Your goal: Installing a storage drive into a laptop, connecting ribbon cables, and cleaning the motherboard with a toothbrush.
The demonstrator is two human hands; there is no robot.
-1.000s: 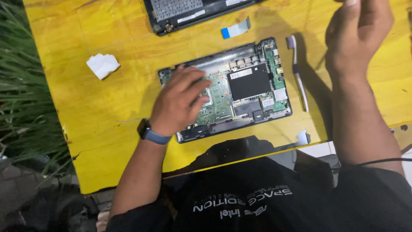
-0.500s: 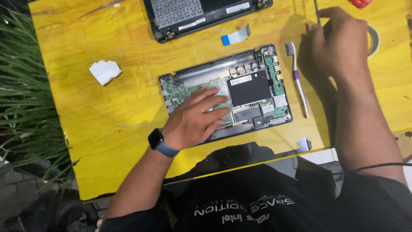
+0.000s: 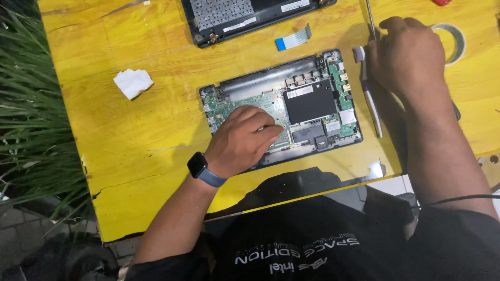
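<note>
table [image 3: 130,130]: glossy yellow-painted wood | tissue [image 3: 133,82]: crumpled white paper

Left hand [image 3: 240,139] on opened laptop [image 3: 284,106]

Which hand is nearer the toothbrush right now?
Right. The right hand sits just beside the toothbrush head, on a thin tool; the left hand rests on the opened laptop base, farther off.

You work at a yellow wooden table [image 3: 130,130], its painted top scuffed and cracked near the 7 o'clock corner. Long green grass blades [image 3: 31,119] crowd the 9 o'clock side. Grey paving [image 3: 15,229] shows at 8 o'clock beneath the table edge. Light falls evenly, with soft shadows.
</note>
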